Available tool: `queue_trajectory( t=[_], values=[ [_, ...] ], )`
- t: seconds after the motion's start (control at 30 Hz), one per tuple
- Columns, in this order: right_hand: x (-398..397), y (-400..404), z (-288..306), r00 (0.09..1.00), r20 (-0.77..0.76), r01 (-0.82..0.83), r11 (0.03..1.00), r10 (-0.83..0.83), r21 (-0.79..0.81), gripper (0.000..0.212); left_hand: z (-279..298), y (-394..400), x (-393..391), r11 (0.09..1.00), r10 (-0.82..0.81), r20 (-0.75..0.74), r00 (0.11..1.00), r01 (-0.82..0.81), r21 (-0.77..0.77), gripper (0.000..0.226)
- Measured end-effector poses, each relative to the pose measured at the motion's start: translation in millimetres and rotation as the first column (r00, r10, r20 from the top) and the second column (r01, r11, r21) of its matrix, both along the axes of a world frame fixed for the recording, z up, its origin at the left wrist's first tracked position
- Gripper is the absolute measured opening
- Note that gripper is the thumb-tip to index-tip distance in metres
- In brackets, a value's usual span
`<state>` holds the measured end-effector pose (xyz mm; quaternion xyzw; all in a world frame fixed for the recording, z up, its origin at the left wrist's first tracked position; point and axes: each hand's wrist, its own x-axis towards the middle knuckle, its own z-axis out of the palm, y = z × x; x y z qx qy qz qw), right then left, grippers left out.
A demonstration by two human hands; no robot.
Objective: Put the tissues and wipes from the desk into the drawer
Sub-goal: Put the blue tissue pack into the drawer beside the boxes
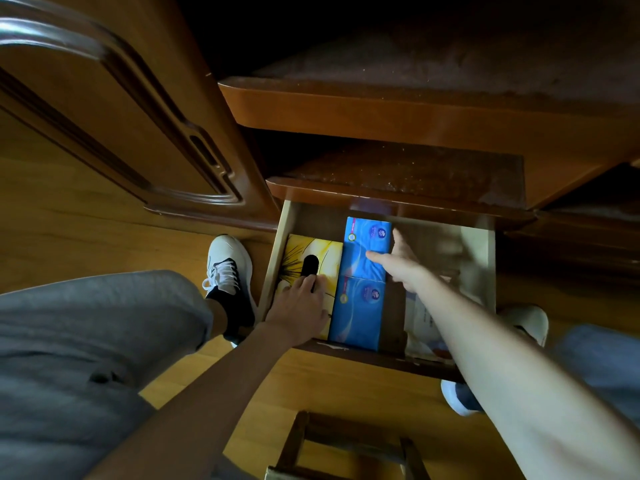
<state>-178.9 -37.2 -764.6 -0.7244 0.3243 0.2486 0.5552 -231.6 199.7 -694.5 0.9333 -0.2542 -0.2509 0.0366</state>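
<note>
The wooden drawer (481,265) stands pulled out below the desk. A yellow tissue box (320,252) with a black oval slot lies along its left side. My left hand (301,306) rests flat on the near end of that box, fingers spread at the slot. Beside it lie two blue tissue packs, one far (365,242) and one near (356,315), end to end. My right hand (401,261) is over the far blue pack's right edge, thumb on top and fingers apart, gripping nothing that I can see. White papers (424,318) lie in the drawer's right part.
Two wooden shelves (398,109) jut out above the drawer. A carved cabinet door (114,126) stands open at the left. My white shoes (227,268) flank the drawer on the wooden floor. A wooden stool frame (346,445) sits near the bottom edge.
</note>
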Motion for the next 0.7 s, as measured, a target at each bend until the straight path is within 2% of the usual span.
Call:
queue_trajectory(
  t=[0.1, 0.2, 0.27, 0.3, 0.37, 0.43, 0.5, 0.57, 0.7],
  values=[
    [-10, -9, 6, 0.988, -0.004, -0.155, 0.985, 0.155, -0.079, 0.094, 0, 1, 6, 0.999, -0.004, -0.031, 0.999, 0.005, 0.036, 0.057],
    [-31, -34, 17, 0.975, 0.021, -0.202, 0.921, 0.222, -0.333, 0.079, -2, -5, 11, 0.998, 0.046, -0.012, 0.999, -0.046, 0.036, 0.048],
    [-52, -55, 25, 0.944, -0.014, -0.281, 0.782, 0.329, -0.556, 0.074, -3, -13, 9, 0.991, 0.132, 0.053, 0.99, -0.132, 0.002, 0.034],
    [-64, -64, 26, 0.914, -0.08, -0.355, 0.691, 0.397, -0.629, 0.078, -3, -17, 7, 0.985, 0.17, 0.08, 0.982, -0.171, -0.003, 0.032],
    [-88, -74, 24, 0.832, -0.229, -0.52, 0.569, 0.506, -0.637, 0.093, -7, -23, 2, 0.98, 0.197, 0.097, 0.976, -0.198, 0.001, 0.037],
    [-105, -70, 20, 0.775, -0.284, -0.617, 0.577, 0.565, -0.535, 0.105, -13, -29, -4, 0.983, 0.182, 0.054, 0.982, -0.179, -0.047, 0.039],
    [-116, -61, 14, 0.785, -0.26, -0.607, 0.616, 0.562, -0.502, 0.113, -16, -31, -8, 0.984, 0.166, 0.015, 0.986, -0.164, -0.073, 0.046],
    [-120, -51, 9, 0.813, -0.271, -0.57, 0.609, 0.515, -0.552, 0.116, -16, -29, -11, 0.986, 0.156, -0.007, 0.988, -0.156, -0.059, 0.055],
    [-122, -39, 4, 0.83, -0.378, -0.549, 0.483, 0.41, -0.682, 0.124, -17, -13, -13, 0.994, 0.063, -0.059, 0.996, -0.067, -0.083, 0.058]
  ],
)
